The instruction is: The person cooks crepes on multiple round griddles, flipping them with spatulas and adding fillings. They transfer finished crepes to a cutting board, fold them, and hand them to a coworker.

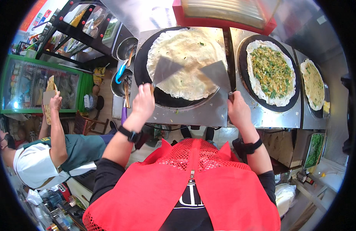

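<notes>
A large pale flatbread (192, 49) covers most of the round black griddle (142, 65) before me. My left hand (144, 99) grips the handle of a wide metal spatula (166, 70), its blade over the flatbread's left part. In my right hand (239, 109) is a second metal spatula (216, 73), its blade over the right part of the bread. Both blades slant inward. Whether they press on the bread or hover just above it, I cannot tell. Green flecks dot the bread's surface.
On the right, a griddle (244, 72) bears a flatbread topped with chopped vegetables (272, 70); farther right lies another flatbread (313, 83). Metal bowls (120, 86) with chopsticks stand at left. A red-framed box (224, 21) sits behind. A co-worker (59, 156) at left holds folded flatbread (49, 111).
</notes>
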`<state>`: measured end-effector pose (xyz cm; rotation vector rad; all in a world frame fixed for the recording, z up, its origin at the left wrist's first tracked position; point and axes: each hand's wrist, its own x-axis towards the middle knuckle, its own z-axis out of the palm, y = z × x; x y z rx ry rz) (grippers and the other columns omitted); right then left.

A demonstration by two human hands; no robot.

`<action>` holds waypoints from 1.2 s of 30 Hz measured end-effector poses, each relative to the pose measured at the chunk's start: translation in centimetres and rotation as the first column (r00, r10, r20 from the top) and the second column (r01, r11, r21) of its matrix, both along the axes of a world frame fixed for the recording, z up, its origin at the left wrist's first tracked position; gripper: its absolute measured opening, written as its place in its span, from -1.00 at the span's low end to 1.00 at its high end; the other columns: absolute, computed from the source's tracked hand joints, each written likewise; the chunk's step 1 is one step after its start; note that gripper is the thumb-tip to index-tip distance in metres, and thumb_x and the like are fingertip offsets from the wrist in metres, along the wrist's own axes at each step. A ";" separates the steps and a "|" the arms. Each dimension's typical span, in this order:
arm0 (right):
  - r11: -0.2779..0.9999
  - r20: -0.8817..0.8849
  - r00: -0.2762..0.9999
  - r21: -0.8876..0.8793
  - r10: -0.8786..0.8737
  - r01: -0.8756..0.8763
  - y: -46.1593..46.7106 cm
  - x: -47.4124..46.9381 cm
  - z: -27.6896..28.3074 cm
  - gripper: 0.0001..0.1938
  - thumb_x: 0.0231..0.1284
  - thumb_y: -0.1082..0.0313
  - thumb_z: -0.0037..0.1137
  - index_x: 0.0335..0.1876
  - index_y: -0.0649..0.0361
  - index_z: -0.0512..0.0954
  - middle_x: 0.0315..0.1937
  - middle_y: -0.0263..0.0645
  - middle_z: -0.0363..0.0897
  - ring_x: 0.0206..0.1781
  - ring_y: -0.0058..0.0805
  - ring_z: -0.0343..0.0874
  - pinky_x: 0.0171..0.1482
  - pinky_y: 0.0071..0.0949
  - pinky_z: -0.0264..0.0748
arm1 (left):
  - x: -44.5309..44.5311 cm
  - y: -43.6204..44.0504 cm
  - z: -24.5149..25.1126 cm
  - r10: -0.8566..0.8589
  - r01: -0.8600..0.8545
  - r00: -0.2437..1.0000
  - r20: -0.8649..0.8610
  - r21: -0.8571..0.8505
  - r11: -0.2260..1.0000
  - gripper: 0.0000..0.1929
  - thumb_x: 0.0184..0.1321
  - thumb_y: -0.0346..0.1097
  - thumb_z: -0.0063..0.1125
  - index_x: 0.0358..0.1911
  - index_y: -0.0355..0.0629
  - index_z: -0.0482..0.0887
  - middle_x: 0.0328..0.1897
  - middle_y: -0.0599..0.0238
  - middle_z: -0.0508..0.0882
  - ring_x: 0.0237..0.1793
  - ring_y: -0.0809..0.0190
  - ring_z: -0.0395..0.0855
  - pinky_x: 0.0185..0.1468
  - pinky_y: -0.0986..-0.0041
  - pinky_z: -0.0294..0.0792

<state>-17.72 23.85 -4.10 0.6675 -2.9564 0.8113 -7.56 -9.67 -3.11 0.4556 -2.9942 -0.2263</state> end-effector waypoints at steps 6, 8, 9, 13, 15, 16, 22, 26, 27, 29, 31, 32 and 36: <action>0.892 0.265 0.961 0.448 -0.080 -0.049 -1.5 0.6 -2.4 -0.82 0.21 0.45 -0.12 -0.11 0.21 0.25 -0.34 0.07 0.57 -0.27 0.07 0.63 -0.25 -0.10 0.58 | 3.6 1.0 -1.5 0.101 -0.120 0.892 0.441 0.016 0.993 -0.69 0.15 -0.42 0.01 -0.08 -0.22 0.23 -0.22 -0.16 0.56 -0.20 -0.18 0.64 -0.11 0.08 0.49; 0.907 0.288 0.957 0.411 -0.034 -0.091 -1.1 0.2 -2.1 -0.82 0.20 0.46 -0.13 -0.12 0.21 0.24 -0.36 0.07 0.58 -0.25 0.04 0.63 -0.25 -0.10 0.56 | 3.7 0.8 -1.5 0.095 -0.117 0.913 0.397 0.032 0.993 -0.68 0.15 -0.42 0.01 -0.05 -0.22 0.24 -0.27 -0.12 0.59 -0.20 -0.15 0.64 -0.12 0.08 0.48; 0.910 0.284 0.959 0.401 -0.010 -0.109 -0.7 -0.1 -1.8 -0.83 0.20 0.46 -0.13 -0.12 0.21 0.24 -0.36 0.07 0.58 -0.24 0.02 0.63 -0.25 -0.11 0.55 | 4.1 0.7 -1.4 0.082 -0.147 0.938 0.336 0.172 0.974 -0.70 0.16 -0.41 0.00 -0.06 -0.21 0.26 -0.31 -0.08 0.59 -0.21 -0.12 0.65 -0.16 0.11 0.48; 0.973 0.578 0.815 -0.168 -0.031 0.156 1.1 -1.6 -0.3 -0.78 0.34 0.17 -0.09 -0.27 0.15 0.27 -0.55 -0.12 0.50 -0.58 -0.24 0.49 -0.52 -0.29 0.42 | 7.3 1.5 -0.7 0.202 -0.355 0.933 0.299 0.858 0.371 -0.80 0.31 -0.23 -0.04 -0.21 -0.20 0.34 -0.45 -0.03 0.58 -0.33 -0.17 0.59 -0.29 0.23 0.39; 0.780 0.868 0.427 -0.444 0.253 0.441 2.0 -2.0 0.6 -0.66 0.41 -0.03 -0.22 -0.36 0.07 0.21 -0.64 -0.45 0.16 -0.73 -0.71 0.10 -0.74 -0.61 0.07 | 8.4 1.8 -0.8 0.187 -0.375 0.924 0.334 0.887 0.270 -0.77 0.33 -0.19 -0.06 -0.24 -0.22 0.34 -0.43 -0.10 0.56 -0.35 -0.25 0.54 -0.28 0.16 0.37; 0.800 0.873 0.420 -0.430 0.249 0.418 2.1 -2.0 0.9 -0.65 0.41 -0.03 -0.23 -0.36 0.07 0.21 -0.63 -0.43 0.18 -0.73 -0.69 0.12 -0.74 -0.59 0.10 | 8.7 1.8 -0.9 0.169 -0.297 0.955 0.245 0.839 0.457 -0.76 0.34 -0.18 -0.07 -0.25 -0.22 0.34 -0.43 -0.11 0.56 -0.34 -0.25 0.54 -0.28 0.16 0.36; 0.933 0.898 0.399 -0.288 0.185 0.217 1.2 1.9 2.8 -0.62 0.38 -0.06 -0.18 -0.25 0.16 0.28 -0.58 -0.34 0.29 -0.68 -0.60 0.23 -0.66 -0.53 0.23 | 3.2 -2.4 0.5 0.097 -0.158 0.985 0.143 0.523 0.838 -0.69 0.34 -0.09 -0.09 -0.26 -0.25 0.33 -0.37 -0.23 0.56 -0.32 -0.29 0.55 -0.30 0.11 0.36; 0.937 0.742 0.606 -0.348 0.286 -0.016 0.0 3.3 2.7 -0.60 0.31 0.01 -0.03 -0.24 0.30 0.34 -0.51 -0.15 0.43 -0.51 -0.37 0.41 -0.36 -0.38 0.42 | -3.6 -5.1 1.3 0.195 -0.330 0.939 0.281 0.588 0.739 -0.68 0.28 -0.07 -0.01 -0.25 -0.24 0.37 -0.33 -0.18 0.60 -0.36 -0.26 0.57 -0.32 0.11 0.39; 0.935 0.682 0.671 -0.352 0.291 -0.048 -0.3 2.9 2.3 -0.61 0.30 0.04 0.00 -0.25 0.31 0.35 -0.50 -0.11 0.46 -0.49 -0.30 0.46 -0.32 -0.36 0.43 | -4.0 -5.1 1.3 0.222 -0.320 0.946 0.236 0.579 0.750 -0.68 0.26 -0.08 0.02 -0.25 -0.23 0.39 -0.32 -0.15 0.61 -0.36 -0.23 0.59 -0.33 0.12 0.40; 0.987 0.346 0.933 -0.158 0.095 -0.041 -1.1 1.6 1.2 -0.74 0.25 0.25 0.04 -0.25 0.24 0.25 -0.51 0.01 0.50 -0.44 -0.04 0.57 -0.40 -0.15 0.41 | -2.8 -4.0 0.7 0.038 -0.031 0.999 -0.028 0.217 0.976 -0.72 0.22 -0.24 0.03 -0.15 -0.26 0.33 -0.30 -0.13 0.61 -0.30 -0.17 0.64 -0.27 0.14 0.47; 0.994 0.175 0.984 0.105 -0.035 0.017 -1.7 0.2 -0.2 -0.78 0.22 0.35 0.01 -0.18 0.23 0.25 -0.42 0.07 0.55 -0.30 0.03 0.62 -0.31 -0.13 0.52 | 0.0 -2.5 0.0 0.082 -0.081 0.994 0.069 -0.026 0.996 -0.71 0.20 -0.33 0.02 -0.10 -0.28 0.28 -0.28 -0.14 0.60 -0.24 -0.16 0.65 -0.22 0.14 0.50; 0.977 0.202 0.978 0.210 -0.059 0.016 -2.2 -0.2 -0.9 -0.80 0.22 0.37 -0.01 -0.17 0.21 0.25 -0.38 0.07 0.56 -0.30 0.01 0.63 -0.29 -0.17 0.55 | 0.9 -2.1 -0.2 0.098 -0.086 0.975 0.200 -0.069 0.994 -0.71 0.19 -0.38 -0.01 -0.08 -0.28 0.25 -0.25 -0.16 0.60 -0.21 -0.18 0.64 -0.17 0.13 0.50; 0.906 0.275 0.955 0.423 -0.114 -0.014 -2.9 -0.6 -2.9 -0.83 0.21 0.43 -0.06 -0.14 0.17 0.26 -0.30 0.06 0.58 -0.25 -0.05 0.66 -0.22 -0.24 0.63 | 2.2 -1.5 -1.2 0.162 -0.129 0.885 0.436 -0.105 0.986 -0.73 0.17 -0.47 -0.05 -0.09 -0.27 0.23 -0.19 -0.19 0.59 -0.18 -0.18 0.65 -0.12 0.12 0.52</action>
